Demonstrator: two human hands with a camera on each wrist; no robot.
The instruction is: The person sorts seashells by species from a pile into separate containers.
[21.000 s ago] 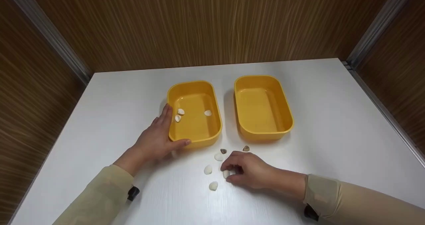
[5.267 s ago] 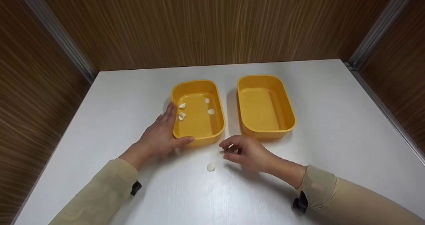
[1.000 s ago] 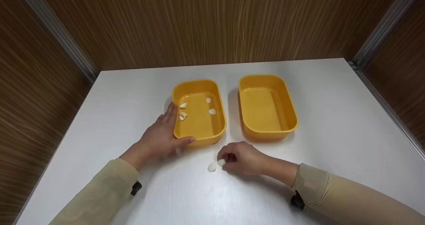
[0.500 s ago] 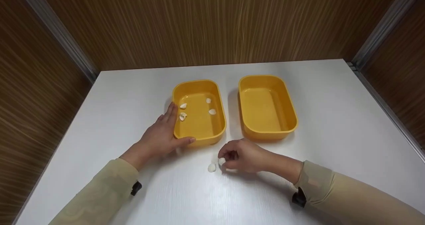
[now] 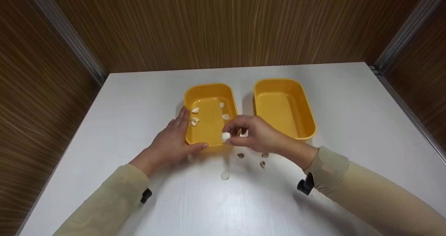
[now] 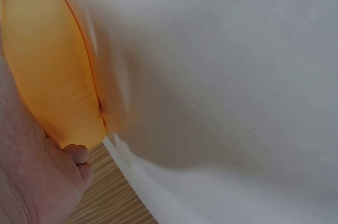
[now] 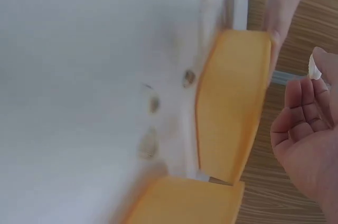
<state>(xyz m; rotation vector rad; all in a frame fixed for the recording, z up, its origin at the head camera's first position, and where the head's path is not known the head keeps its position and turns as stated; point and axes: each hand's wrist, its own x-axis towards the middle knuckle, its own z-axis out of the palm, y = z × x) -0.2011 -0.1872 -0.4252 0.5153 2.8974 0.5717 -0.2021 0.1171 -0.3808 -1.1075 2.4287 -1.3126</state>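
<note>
My right hand point(image 5: 256, 133) pinches a small white seashell point(image 5: 225, 136) between thumb and fingertips, above the front right rim of the left yellow bin point(image 5: 210, 138). In the right wrist view, that shell shows pale and ridged at the fingertips. Inside the left bin lie several white shells point(image 5: 195, 110), along its left and right sides. My left hand point(image 5: 169, 142) rests against this bin's left wall, fingers extended, the thumb along its front edge. One white shell point(image 5: 225, 175) lies on the table in front. Near it are dark brown shells point(image 5: 240, 155), partly below my right forearm.
A second yellow bin point(image 5: 278, 112) stands to the right of the first, a narrow gap between them; no shell shows in its visible part. The white table point(image 5: 146, 89) ends at wood-grain panels point(image 5: 223, 27) at the back and sides.
My right hand has lifted a white shell off the table and carried it up to the left bin, uncovering dark shells. Over the longer span, white shells have moved from table into that bin.
</note>
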